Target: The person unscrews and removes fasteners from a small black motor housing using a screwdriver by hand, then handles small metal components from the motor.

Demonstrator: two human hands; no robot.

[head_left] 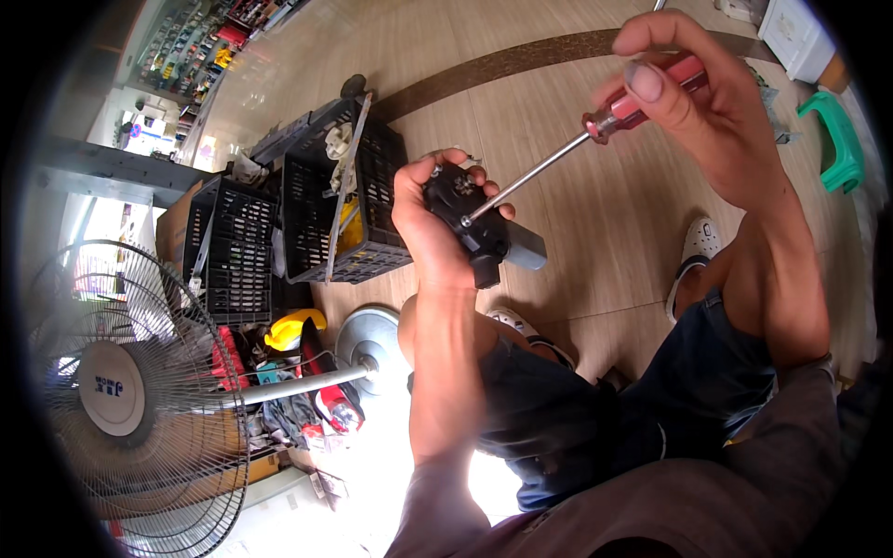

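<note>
Held just right of the slatted black crate (372, 262) with a yellow thing (352, 229) inside: a black part (479, 234) with a grey end piece (527, 248), raised off the floor (595, 274), cradled in the left hand (433, 228), palm along the near side and fingers curled round the far edge. Farther right of the crate, pinched between thumb and fingers of the right hand (735, 135): the red handle of a screwdriver (601, 124), tip down at the part's face, apparently on a screw. Too small to tell for certain; likewise no telling whether tightening or loosening.

For a clean turn, line the shaft up squarely with the screw, then press along it before twisting. Tilt the part rather than force the blade, given an angle hard to judge from this view. Turn in short strokes, shifting the grip without lifting the tip. Brace the part firmly against the palm, and keep the left fingertips out of the path of a slip. Beware of dropping a loose screw near the crate, or toward the fan (112, 386) to the left of it.
</note>
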